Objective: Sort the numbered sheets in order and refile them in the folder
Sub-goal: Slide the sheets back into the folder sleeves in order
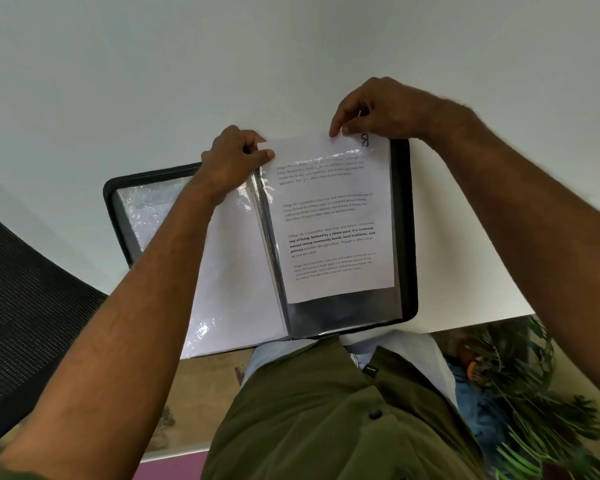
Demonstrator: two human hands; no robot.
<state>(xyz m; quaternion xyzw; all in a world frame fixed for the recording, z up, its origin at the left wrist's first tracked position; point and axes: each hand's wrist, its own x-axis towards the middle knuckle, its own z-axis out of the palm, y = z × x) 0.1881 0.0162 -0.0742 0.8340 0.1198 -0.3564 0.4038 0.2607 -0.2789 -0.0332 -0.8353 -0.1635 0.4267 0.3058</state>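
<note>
While the folder [404, 237] lies open on the white table [465, 271] at its near edge, both hands work at the top of its right-hand page. The left hand [234, 157] is curled, thumb and bent fingers pinching the top left corner of the clear sleeve [340, 313] next to the spine. The right hand [378, 109] is also curled, its fingertips [335, 131] pinching the top edge of the sheet [336, 220] just left of a handwritten 8 [365, 140] in the top right corner. That sheet carries four blocks of printed text and sits partway in the sleeve: its top edge stands above the sleeve's mouth and its bottom edge stops short of the sleeve's bottom, where a dark band of the cover shows through. On the left-hand page, another glossy sleeve holds a white sheet [236, 289] whose face shows no number; the left forearm crosses over it. A black mesh chair [25, 306] stands at the left, and green leaves [534, 393] show at the lower right below the table edge.
</note>
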